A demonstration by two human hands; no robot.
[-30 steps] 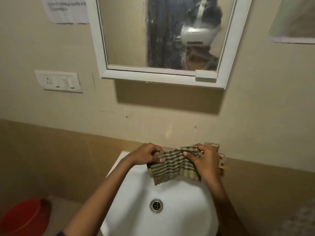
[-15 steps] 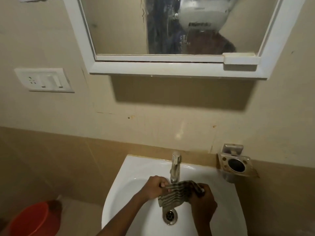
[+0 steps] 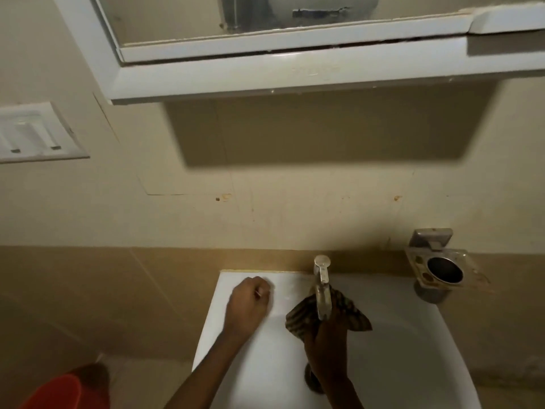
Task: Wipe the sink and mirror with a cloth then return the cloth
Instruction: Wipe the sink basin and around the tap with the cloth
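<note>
1. Striped olive-and-dark fabric, the cloth (image 3: pixel 330 314) is bunched in the right hand (image 3: pixel 327 352) directly under the tap (image 3: pixel 322 286), over the back middle of the sink (image 3: pixel 413 343); its loose corners splay out to either side of the spout.
2. That right hand is closed around the cloth's lower bunch, with the fingers themselves hidden beneath the fabric.
3. Left hand (image 3: pixel 250 302) rests loosely curled on the sink's back left corner, holding nothing that I can make out and well clear of the cloth.
4. Handling, as I judge it: the cloth is light, soft and limp, so it will drape and fold instead of keeping a shape; if wetted it should get heavier and cling.
5. Best hold is probably a gathered wad in the palm, leaving a flat pad of fabric free to press on the smooth, slippery porcelain; a pinch at one corner would let it flop.
6. Mirror (image 3: pixel 295 19) hangs above on the wall, apparently not wiped yet; a drain (image 3: pixel 309 379) peeks beside the right wrist.
</note>
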